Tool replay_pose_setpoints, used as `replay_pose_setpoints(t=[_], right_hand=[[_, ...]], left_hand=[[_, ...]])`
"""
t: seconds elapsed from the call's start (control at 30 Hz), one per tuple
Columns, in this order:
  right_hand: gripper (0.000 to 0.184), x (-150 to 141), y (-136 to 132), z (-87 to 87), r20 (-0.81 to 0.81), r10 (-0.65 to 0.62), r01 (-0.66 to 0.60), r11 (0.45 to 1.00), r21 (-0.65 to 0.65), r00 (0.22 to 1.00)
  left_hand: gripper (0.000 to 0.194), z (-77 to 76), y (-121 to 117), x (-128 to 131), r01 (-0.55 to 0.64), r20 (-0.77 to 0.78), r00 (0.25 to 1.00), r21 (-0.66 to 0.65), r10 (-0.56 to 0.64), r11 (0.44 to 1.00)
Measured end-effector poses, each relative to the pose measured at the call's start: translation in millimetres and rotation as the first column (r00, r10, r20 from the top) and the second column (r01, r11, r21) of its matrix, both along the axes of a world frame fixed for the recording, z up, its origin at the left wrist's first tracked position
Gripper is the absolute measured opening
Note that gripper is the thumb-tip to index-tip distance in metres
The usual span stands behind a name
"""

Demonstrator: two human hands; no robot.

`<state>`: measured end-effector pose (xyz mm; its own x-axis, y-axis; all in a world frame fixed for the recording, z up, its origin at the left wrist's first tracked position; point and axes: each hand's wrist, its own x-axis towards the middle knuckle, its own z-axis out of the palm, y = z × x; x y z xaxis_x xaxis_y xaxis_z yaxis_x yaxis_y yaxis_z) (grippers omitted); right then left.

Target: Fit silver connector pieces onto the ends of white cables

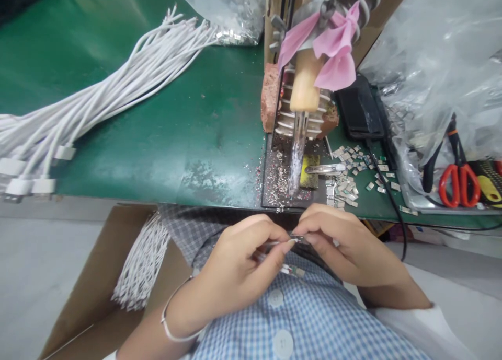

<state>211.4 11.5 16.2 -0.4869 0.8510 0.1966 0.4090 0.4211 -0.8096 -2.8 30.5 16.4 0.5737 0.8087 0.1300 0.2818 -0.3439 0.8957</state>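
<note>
My left hand point(239, 260) is closed in a pinch on a white cable point(270, 243), close to its end. Opposite it, the fingertips of my right hand point(339, 240) pinch a small metal connector point(300, 239) at that end; whether the two are joined I cannot tell. A second cable end with a small connector point(293, 270) sticks out below my left fingers. Just above my hands, a soldering iron point(305, 83) with a wooden handle points down over a dark plate point(270, 185). Small loose connectors point(342, 188) lie to the right of the plate.
White USB cables point(117, 91) lie in a bundle on the green table point(219, 135). A cardboard box point(98, 266) with more cables stands below. Bricks point(270, 96), a phone point(360, 109), a yellow sponge point(309, 172), red-handled scissors point(458, 185) and plastic bags point(439, 51) surround the iron.
</note>
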Motion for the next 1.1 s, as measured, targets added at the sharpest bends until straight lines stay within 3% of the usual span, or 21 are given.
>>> replay_pose_setpoints(t=[0.2,0.43,0.63,0.7,0.9,1.1], right_hand=[[0.015,-3.4,-0.8,1.1,-0.005,-0.058,0.058,0.998,0.027,0.998],[0.016,-3.9,-6.9,-13.4,-0.024,-0.098,0.100,0.933,0.347,0.995],[0.021,-7.8,-11.8,-15.5,-0.286,-0.325,0.397,0.884,0.246,0.901],[0.020,-11.6,-12.3,-15.6,-0.288,-0.341,0.409,0.884,0.225,0.895],[0.018,-23.5,-10.5,-18.7,-0.227,-0.352,0.411,0.852,0.324,0.908],[0.023,-29.4,-4.5,-17.8,-0.237,-0.348,0.415,0.834,0.364,0.907]], left_hand=[[0.010,0.3,-0.3,-0.6,-0.030,-0.024,0.999,-0.006,0.030,1.000],[0.012,0.4,-1.2,0.7,-0.070,0.000,0.998,-0.060,0.070,0.996],[0.011,-0.1,-0.5,0.9,-0.152,0.032,0.987,-0.078,0.155,0.985],[0.010,-1.4,-1.2,1.2,-0.165,0.056,0.984,-0.103,0.171,0.981],[0.011,-7.8,-2.5,3.3,-0.168,0.156,0.970,-0.127,0.186,0.978],[0.017,-7.3,3.5,5.2,-0.169,0.179,0.971,0.037,0.160,0.985]])
